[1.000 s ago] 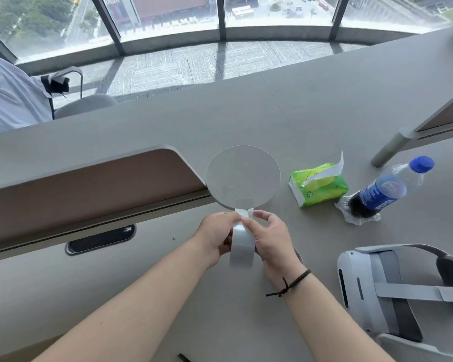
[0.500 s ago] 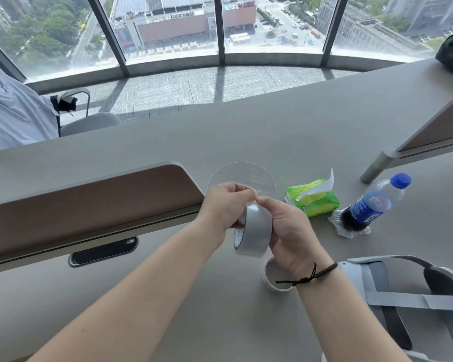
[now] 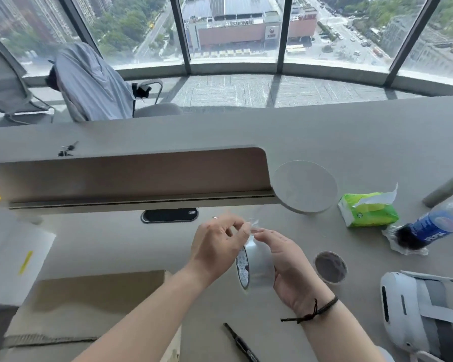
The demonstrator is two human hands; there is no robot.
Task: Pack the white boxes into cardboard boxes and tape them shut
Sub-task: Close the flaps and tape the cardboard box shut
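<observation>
A roll of clear packing tape (image 3: 256, 267) stands on edge above the grey desk, between my two hands. My right hand (image 3: 285, 262) grips the roll from the right side. Fingertips of my left hand (image 3: 217, 246) pinch the loose tape end at the top of the roll. A cardboard box (image 3: 89, 309) lies at the lower left under my left forearm. To its left stands a white box (image 3: 13, 254) with yellow tape strips, blurred.
A desk divider (image 3: 131, 176) runs across the middle left. On the right sit a round white disc (image 3: 305, 186), a green tissue pack (image 3: 368, 210), a lying blue-labelled bottle (image 3: 429, 228), a small dark cup (image 3: 330, 267) and a white headset (image 3: 413, 312). A black pen (image 3: 241, 343) lies near the bottom.
The view swung left and up, bringing the cardboard box and white box into sight. The roll sits lower, and my left fingers have gone from gripping it to pinching the tape end.
</observation>
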